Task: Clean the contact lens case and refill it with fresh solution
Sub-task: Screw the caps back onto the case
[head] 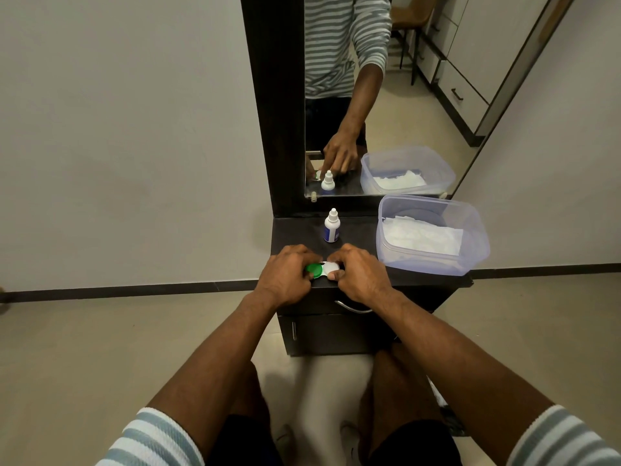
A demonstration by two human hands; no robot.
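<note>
We face a dark cabinet (437, 280) with a matte top, a mirror (386, 95) rising at its back edge. On the right of the top stands a clear plastic tub (470, 230), soft-cornered and thin-walled, with crumpled white tissue (423, 235) lying inside it.

Behind our hands, near the middle of the top, a small white dropper bottle (332, 227) stands upright with its cap on, apart from everything else.

The lens case (88, 270) sits at the front edge of the cabinet, directly between our hands, its long axis running left to right across us. Our left hand (285, 275) curls its fingers round the green cap (79, 270); our right hand (361, 274) pinches the white cap (331, 268) end, thumb toward us. Each hand is on its own end, so neither needs to reach; the bottle lies straight ahead, a shade nearer the right hand.

The caps are smooth, round, hard plastic, and we judge they will turn easily if one hand steadies the case. Both look still screwed on, so the cleaning seems to be at its start, with the refill yet to come.
</note>
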